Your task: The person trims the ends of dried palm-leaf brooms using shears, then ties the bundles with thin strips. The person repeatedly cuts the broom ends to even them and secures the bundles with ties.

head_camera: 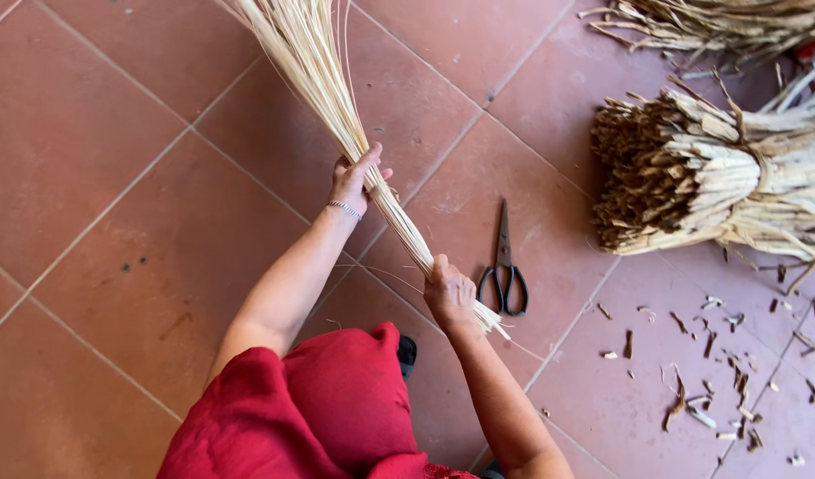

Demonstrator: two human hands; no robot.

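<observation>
the bundle of pale straw fibres (pixel 336 98) looked light and dry, the sort of thing that would weigh almost nothing but splay apart if held loosely. each strand seemed thin and springy, stiff enough to stand out straight, yet likely to snap or crease if bent sharply. smooth strands like these would probably slide past one another, so a firm wrap around the whole sheaf seemed the safest hold, close to the cut end where the strands lay tightest.

that was roughly how it was held. the right hand (pixel 449 295) was closed around the bundle just above its trimmed end, near the lap of the red garment (pixel 318 417). the left hand (pixel 354 180), a thin bracelet at the wrist, was wrapped around it further up, thumb over the strands. from there the sheaf ran up and away over the tiled floor (pixel 97 177), fanning wider toward the top edge of the view.

the fibres were cream to pale yellow, long and fine, a few loose ones straying from the sheaf.

black scissors (pixel 503 266) lay on the floor just beside the right hand. a tied sheaf of coarser brown stalks (pixel 691 173) lay well apart to the right, with small offcuts (pixel 718 355) scattered below it.
</observation>
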